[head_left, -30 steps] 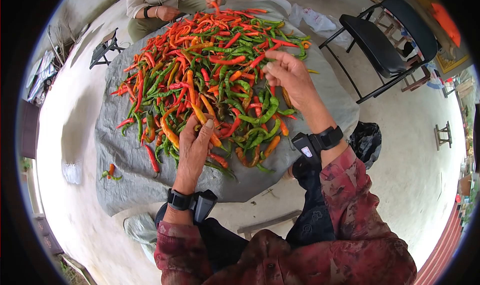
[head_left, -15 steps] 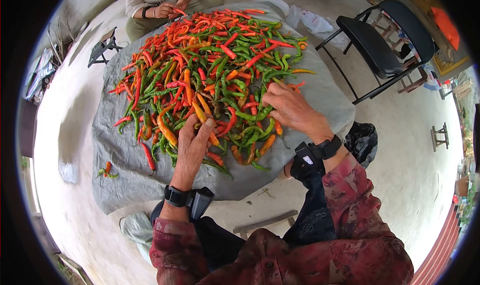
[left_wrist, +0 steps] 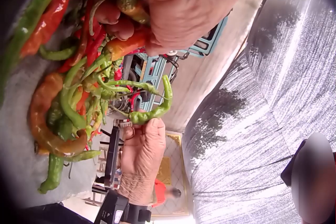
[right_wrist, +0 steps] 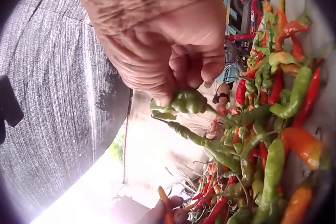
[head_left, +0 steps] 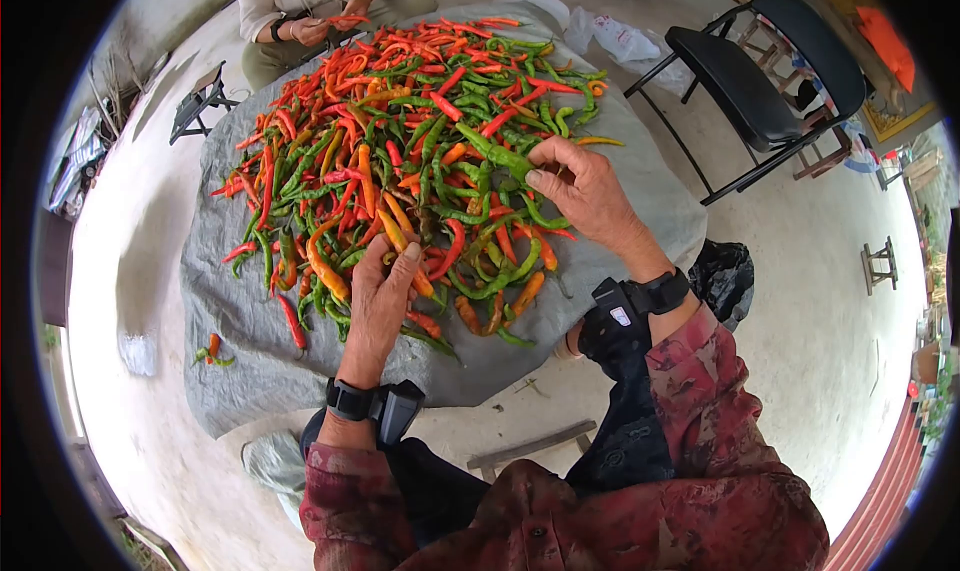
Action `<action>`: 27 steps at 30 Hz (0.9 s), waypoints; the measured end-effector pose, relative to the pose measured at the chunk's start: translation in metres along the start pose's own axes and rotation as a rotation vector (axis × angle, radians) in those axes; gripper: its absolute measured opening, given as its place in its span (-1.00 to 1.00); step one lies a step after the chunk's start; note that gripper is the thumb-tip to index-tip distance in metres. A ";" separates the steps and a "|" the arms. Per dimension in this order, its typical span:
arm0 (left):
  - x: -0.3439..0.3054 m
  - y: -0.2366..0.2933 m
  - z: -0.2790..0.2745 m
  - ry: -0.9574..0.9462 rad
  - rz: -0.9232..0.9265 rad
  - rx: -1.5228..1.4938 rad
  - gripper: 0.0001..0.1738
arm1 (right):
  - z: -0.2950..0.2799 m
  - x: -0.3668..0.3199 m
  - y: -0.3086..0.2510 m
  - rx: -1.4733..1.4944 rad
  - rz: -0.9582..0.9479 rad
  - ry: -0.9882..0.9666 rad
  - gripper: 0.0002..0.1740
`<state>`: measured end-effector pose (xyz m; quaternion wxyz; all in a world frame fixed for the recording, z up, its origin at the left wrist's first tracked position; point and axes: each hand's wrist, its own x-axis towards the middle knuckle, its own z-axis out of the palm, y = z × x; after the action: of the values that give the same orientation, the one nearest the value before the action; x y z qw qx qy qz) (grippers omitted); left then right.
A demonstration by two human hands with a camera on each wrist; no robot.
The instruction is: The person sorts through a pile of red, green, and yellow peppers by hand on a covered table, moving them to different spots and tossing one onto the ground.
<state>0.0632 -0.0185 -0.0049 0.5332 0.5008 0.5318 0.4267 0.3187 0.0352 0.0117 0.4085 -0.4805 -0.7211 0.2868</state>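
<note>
A wide heap of red, green and orange chili peppers (head_left: 350,111) covers a grey sheet (head_left: 240,371). At the heap's near side the left hand (head_left: 382,296) holds orange peppers (head_left: 394,233) between thumb and fingers; the left wrist view shows an orange one (left_wrist: 126,44) under that hand. Above the heap's right side, the right hand (head_left: 590,193) pinches a green pepper (head_left: 495,154) between thumb and forefinger. In the right wrist view this green pepper (right_wrist: 188,102) hangs at the thumb tip, with its other fingers curled.
Across the heap another person's hands (head_left: 345,13) hold a red pepper. A black folding chair (head_left: 745,91) stands at the right, a small stool (head_left: 203,101) at the left. Black plastic (head_left: 722,283) lies right of the sheet. A few peppers (head_left: 212,351) sit apart at the sheet's left.
The right hand went down to the heap's right side and has come up with a green pepper. The left hand stays at the orange peppers. The other person's hands drew back from the heap.
</note>
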 end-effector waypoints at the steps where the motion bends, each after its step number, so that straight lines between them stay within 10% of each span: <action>1: 0.000 0.000 0.000 -0.010 0.002 0.001 -0.67 | -0.001 0.000 0.001 -0.001 -0.002 0.003 -0.80; 12: 0.000 -0.003 -0.002 -0.031 0.027 0.043 -0.68 | -0.006 0.000 0.005 1.111 0.460 -0.082 -0.80; 18: -0.005 -0.001 -0.003 -0.038 0.006 0.052 -0.68 | 0.002 -0.001 0.013 0.180 0.189 -0.151 -0.76; 27: 0.000 -0.003 0.001 -0.006 0.030 0.021 -0.69 | -0.017 0.000 0.007 0.603 0.410 -0.216 -0.71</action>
<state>0.0637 -0.0189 -0.0078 0.5231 0.5156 0.5272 0.4274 0.3366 0.0380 0.0147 0.3873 -0.4400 -0.5321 0.6110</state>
